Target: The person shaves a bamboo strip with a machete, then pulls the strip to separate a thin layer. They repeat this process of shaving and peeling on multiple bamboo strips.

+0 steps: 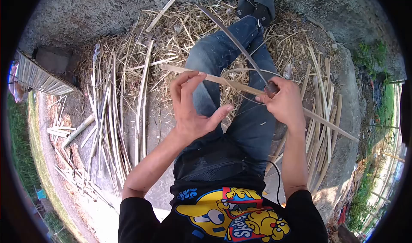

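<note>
My right hand [283, 100] is closed round the dark handle of a long knife [234, 39], whose blade slants up and left across my legs. A flat bamboo strip [240, 87] runs from above my left hand, under the knife handle and past my right hand to the lower right. My right thumb and fingers also lie against this strip. My left hand [191, 110] has its thumb spread away from the fingers, with the fingertips at the strip's left part. A thin curved sliver [246, 69] is beside the blade.
Long split strips [112, 123] lie on the ground at the left, and more strips [322, 114] at the right. Shavings [171, 41] cover the ground round my legs [253, 118]. A rough wall [107, 7] stands ahead. A slatted panel [43, 78] is at far left.
</note>
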Motion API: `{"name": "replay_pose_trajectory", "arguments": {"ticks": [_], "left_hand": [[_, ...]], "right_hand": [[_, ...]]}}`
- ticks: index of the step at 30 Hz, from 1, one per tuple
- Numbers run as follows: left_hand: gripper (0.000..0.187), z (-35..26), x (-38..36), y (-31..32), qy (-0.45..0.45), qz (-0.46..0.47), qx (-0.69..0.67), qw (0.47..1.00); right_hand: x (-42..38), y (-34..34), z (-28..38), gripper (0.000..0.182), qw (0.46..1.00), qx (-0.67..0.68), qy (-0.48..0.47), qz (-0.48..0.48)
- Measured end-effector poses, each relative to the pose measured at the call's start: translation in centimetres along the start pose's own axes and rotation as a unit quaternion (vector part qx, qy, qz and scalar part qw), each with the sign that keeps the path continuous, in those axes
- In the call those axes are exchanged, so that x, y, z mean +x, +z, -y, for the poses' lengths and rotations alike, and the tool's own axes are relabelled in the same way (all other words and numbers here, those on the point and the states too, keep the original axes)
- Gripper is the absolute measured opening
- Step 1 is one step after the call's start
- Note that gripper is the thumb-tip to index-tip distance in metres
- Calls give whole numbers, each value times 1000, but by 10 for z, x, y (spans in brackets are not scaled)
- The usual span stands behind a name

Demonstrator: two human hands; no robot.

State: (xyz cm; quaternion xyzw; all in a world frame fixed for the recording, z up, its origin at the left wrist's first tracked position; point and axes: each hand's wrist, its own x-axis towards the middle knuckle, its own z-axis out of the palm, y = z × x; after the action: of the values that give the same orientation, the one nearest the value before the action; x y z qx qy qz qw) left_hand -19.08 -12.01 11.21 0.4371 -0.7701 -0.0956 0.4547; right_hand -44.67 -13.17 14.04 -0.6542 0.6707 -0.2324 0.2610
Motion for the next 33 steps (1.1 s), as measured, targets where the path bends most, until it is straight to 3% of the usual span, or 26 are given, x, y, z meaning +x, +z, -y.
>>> {"name": "replay_pose_trajectory", "arguments": {"ticks": [1, 2, 4, 5, 8, 13, 15, 17, 19, 20, 21, 23, 26, 27, 28, 29, 31, 33], "left_hand": [[82, -4, -2, 6, -82, 1, -74, 994], [82, -4, -2, 12, -83, -1, -72, 994], [55, 1, -3, 23, -166, -30, -76, 983], [55, 11, -5, 27, -165, -31, -77, 983], [14, 15, 5, 31, -191, -47, -148, 969], [22, 52, 12, 12, -113, -63, -107, 986], [23, 63, 17, -3, -78, -80, -4, 994], [24, 73, 18, -20, -60, -90, 48, 993], [22, 89, 18, -34, -39, -129, 110, 985], [19, 104, 17, -43, -40, -169, 121, 977], [16, 119, 14, -59, -65, -204, 118, 970], [15, 141, 12, -101, -117, -257, 213, 935], [10, 203, -19, -180, -218, -395, 170, 876], [10, 214, -32, -203, -231, -407, 230, 853], [12, 215, -45, -219, -209, -392, 333, 832], [26, 216, -67, -238, -252, -302, 466, 793], [40, 198, -86, -233, -343, -203, 570, 719], [45, 168, -96, -206, -298, -188, 527, 773]], "right_hand": [[7, 7, 7, 35, 1000, -1, -5, 3], [13, 14, 13, 35, 1000, -6, -23, 7], [19, 20, 23, 35, 999, -8, -32, 21], [22, 20, 25, 35, 999, -9, -33, 20], [27, 16, 28, 35, 999, -9, -10, 30], [20, -1, 4, 31, 998, -58, 18, 23], [13, -8, -12, 34, 1000, -27, 1, 10], [7, -18, -20, 35, 999, -24, 45, 14], [-2, -22, -30, 32, 999, 4, 45, 23], [-6, -20, -40, 30, 991, 105, 80, 35], [-11, -19, -49, 28, 971, 204, 114, 45], [-20, -25, -71, 27, 971, 201, 118, 49], [-31, -40, -87, 27, 973, 193, 121, 40], [-34, -42, -89, 28, 974, 188, 123, 30], [-36, -45, -89, 28, 973, 190, 125, 28], [-37, -48, -87, 29, 976, 179, 119, 27], [-37, -48, -83, 29, 978, 172, 115, 27], [-33, -39, -77, 28, 969, 207, 132, 30]]}}
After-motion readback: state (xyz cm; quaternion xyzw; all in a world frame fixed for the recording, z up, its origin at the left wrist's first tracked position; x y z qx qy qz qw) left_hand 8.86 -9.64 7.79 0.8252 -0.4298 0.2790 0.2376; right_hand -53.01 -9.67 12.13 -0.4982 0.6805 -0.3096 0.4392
